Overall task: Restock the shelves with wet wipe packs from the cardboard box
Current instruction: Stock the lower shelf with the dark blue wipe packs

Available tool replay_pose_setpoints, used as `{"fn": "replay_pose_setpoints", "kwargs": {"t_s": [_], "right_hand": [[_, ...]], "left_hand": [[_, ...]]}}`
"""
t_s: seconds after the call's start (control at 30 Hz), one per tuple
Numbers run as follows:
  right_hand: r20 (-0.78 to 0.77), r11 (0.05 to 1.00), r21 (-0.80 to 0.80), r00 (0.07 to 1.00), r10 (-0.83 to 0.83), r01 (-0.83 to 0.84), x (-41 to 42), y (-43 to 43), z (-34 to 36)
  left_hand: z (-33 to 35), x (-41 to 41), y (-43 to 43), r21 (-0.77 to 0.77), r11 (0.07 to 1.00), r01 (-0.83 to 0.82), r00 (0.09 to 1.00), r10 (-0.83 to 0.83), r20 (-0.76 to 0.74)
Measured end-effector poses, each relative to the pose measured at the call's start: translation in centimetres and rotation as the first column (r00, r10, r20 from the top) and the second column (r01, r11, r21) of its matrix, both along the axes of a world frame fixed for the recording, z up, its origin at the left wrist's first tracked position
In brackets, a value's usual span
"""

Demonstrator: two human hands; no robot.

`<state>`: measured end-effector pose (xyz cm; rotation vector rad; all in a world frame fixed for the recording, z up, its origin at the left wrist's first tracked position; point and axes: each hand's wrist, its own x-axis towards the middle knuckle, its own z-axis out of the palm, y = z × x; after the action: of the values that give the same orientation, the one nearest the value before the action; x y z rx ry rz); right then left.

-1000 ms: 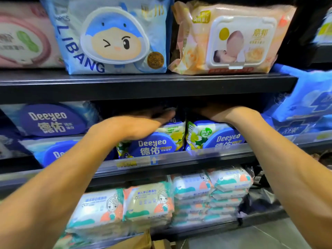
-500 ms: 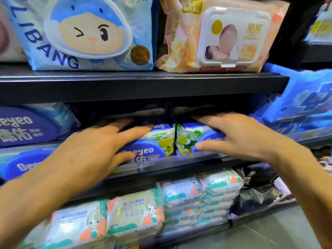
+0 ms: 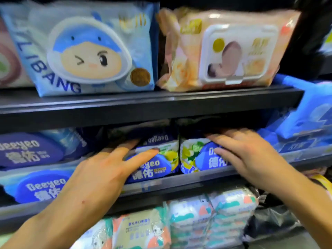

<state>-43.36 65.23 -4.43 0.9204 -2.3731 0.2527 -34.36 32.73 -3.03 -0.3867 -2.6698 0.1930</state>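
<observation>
Two blue-and-yellow Deeyeo wet wipe packs stand side by side on the middle shelf (image 3: 179, 182). My left hand (image 3: 100, 175) lies flat on the front of the left pack (image 3: 158, 164), fingers spread. My right hand (image 3: 246, 155) rests with spread fingers on the front of the right pack (image 3: 192, 157). More packs lie on top of these two, dark and partly hidden under the upper shelf (image 3: 143, 105). The cardboard box is out of view.
A blue Libang pack (image 3: 86, 49) and a peach baby-wipe pack (image 3: 226, 49) stand on the upper shelf. Large Deeyeo packs (image 3: 30, 153) fill the middle shelf's left. Blue packs (image 3: 309, 112) sit at right. Small white-and-orange packs (image 3: 212, 212) are stacked on the bottom shelf.
Both hands have drawn back from deep above the packs to their fronts, now lying flat on them. The view has shifted slightly down and closer.
</observation>
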Motion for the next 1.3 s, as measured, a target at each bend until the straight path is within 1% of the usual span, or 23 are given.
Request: {"fn": "replay_pose_setpoints", "kwargs": {"t_s": [0.07, 0.13, 0.2, 0.27, 0.3, 0.33, 0.4, 0.47, 0.5, 0.6, 0.63, 0.67, 0.7, 0.77, 0.83, 0.93, 1.0, 1.07, 1.13, 1.17, 1.2, 1.23, 1.3], "right_hand": [[-0.023, 0.999, 0.053, 1.0, -0.003, 0.005, 0.8, -0.2, 0.0], [-0.073, 0.998, 0.063, 0.997, 0.001, 0.004, 2.8, 0.2, 1.1], [-0.192, 0.995, -0.085, 0.981, 0.039, -0.056, 5.3, 1.1, 4.4], [-0.327, 0.961, -0.25, 0.945, 0.031, -0.118, 6.8, 2.2, 9.3], [-0.371, 0.953, -0.282, 0.929, 0.001, -0.114, 6.6, 2.7, 12.1], [-0.383, 0.961, -0.264, 0.924, -0.023, -0.085, 5.9, 3.1, 14.5], [-0.294, 0.995, -0.102, 0.955, -0.03, 0.0, 3.8, 2.9, 17.8], [-0.153, 0.995, 0.073, 0.986, -0.063, 0.075, 1.8, 2.8, 18.7], [-0.135, 0.986, 0.126, 0.986, -0.095, 0.112, 1.3, 2.9, 19.0], [-0.213, 0.961, 0.216, 0.968, -0.128, 0.175, 1.0, 2.7, 20.8], [-0.18, 0.953, 0.249, 0.975, -0.128, 0.171, 1.0, 2.0, 21.6], [-0.098, 0.952, 0.264, 0.987, -0.131, 0.152, 0.9, 1.2, 22.3], [0.008, 0.956, 0.266, 0.991, -0.134, 0.127, 0.7, 0.5, 22.7], [0.13, 0.95, 0.292, 0.98, -0.154, 0.11, 0.1, 0.0, 23.2], [0.147, 0.945, 0.297, 0.971, -0.189, 0.139, -0.2, 0.2, 23.5], [0.233, 0.952, 0.224, 0.937, -0.261, 0.209, -0.5, 0.0, 23.9], [0.282, 0.948, 0.203, 0.912, -0.298, 0.247, -0.5, -0.4, 24.1], [0.271, 0.938, 0.208, 0.905, -0.329, 0.279, 0.1, -0.5, 24.2], [0.197, 0.916, 0.238, 0.908, -0.371, 0.323, 1.6, -0.8, 23.7], [0.115, 0.923, 0.221, 0.932, -0.344, 0.314, 2.5, -1.4, 23.1], [0.038, 0.955, 0.167, 0.966, -0.255, 0.246, 3.4, -2.7, 22.2], [0.007, 0.989, 0.102, 0.994, -0.111, 0.11, 4.3, -4.7, 21.3], [-0.025, 0.987, 0.063, 0.989, 0.149, -0.147, 5.0, -9.8, 20.2]], "left_hand": [[-0.2, -0.1, -0.1, -0.048, 0.999, 0.007, 0.998, -0.01, -0.058], [1.0, 0.6, 1.2, -0.039, 0.991, 0.131, 0.986, -0.134, -0.098], [3.5, 2.3, 3.9, -0.026, 0.955, 0.297, 0.933, -0.295, -0.205], [7.7, 3.5, 7.0, 0.001, 0.887, 0.461, 0.818, -0.425, -0.388], [10.0, 3.5, 8.1, 0.005, 0.865, 0.503, 0.767, -0.443, -0.464], [12.4, 3.0, 9.0, 0.007, 0.877, 0.48, 0.765, -0.415, -0.492], [16.1, 0.5, 9.5, -0.051, 0.954, 0.295, 0.813, -0.279, -0.512], [18.0, -2.0, 9.2, -0.121, 0.989, 0.081, 0.894, -0.126, -0.43], [18.4, -2.6, 9.1, -0.158, 0.987, 0.015, 0.919, -0.075, -0.387], [19.6, -3.4, 9.2, -0.236, 0.971, -0.04, 0.907, -0.064, -0.416], [20.4, -3.6, 9.7, -0.266, 0.963, -0.031, 0.925, -0.073, -0.372], [21.3, -4.1, 10.0, -0.28, 0.96, 0.003, 0.96, -0.081, -0.269], [22.3, -5.0, 10.2, -0.253, 0.967, 0.035, 0.992, -0.065, -0.111], [23.9, -6.5, 10.0, -0.146, 0.987, 0.06, 0.98, -0.031, 0.198], [24.2, -7.4, 9.4, -0.105, 0.99, 0.095, 0.96, -0.063, 0.273], [23.7, -7.7, 8.7, -0.085, 0.994, 0.066, 0.966, -0.042, 0.255], [23.2, -7.4, 8.9, -0.095, 0.995, 0.024, 0.981, -0.005, 0.194], [22.7, -6.0, 8.3, -0.12, 0.992, 0.036, 0.998, -0.029, 0.061], [22.1, -3.3, 5.4, -0.124, 0.986, 0.11, 0.979, -0.13, -0.16], [21.8, -1.5, 3.2, -0.09, 0.989, 0.121, 0.958, -0.14, -0.25], [21.3, -0.1, 0.5, -0.026, 0.995, 0.101, 0.947, -0.104, -0.305], [20.8, 1.0, -2.3, 0.035, 0.998, 0.061, 0.944, -0.046, -0.326], [19.9, 2.1, -6.1, 0.085, 0.995, -0.047, 0.972, 0.065, -0.227]]}}
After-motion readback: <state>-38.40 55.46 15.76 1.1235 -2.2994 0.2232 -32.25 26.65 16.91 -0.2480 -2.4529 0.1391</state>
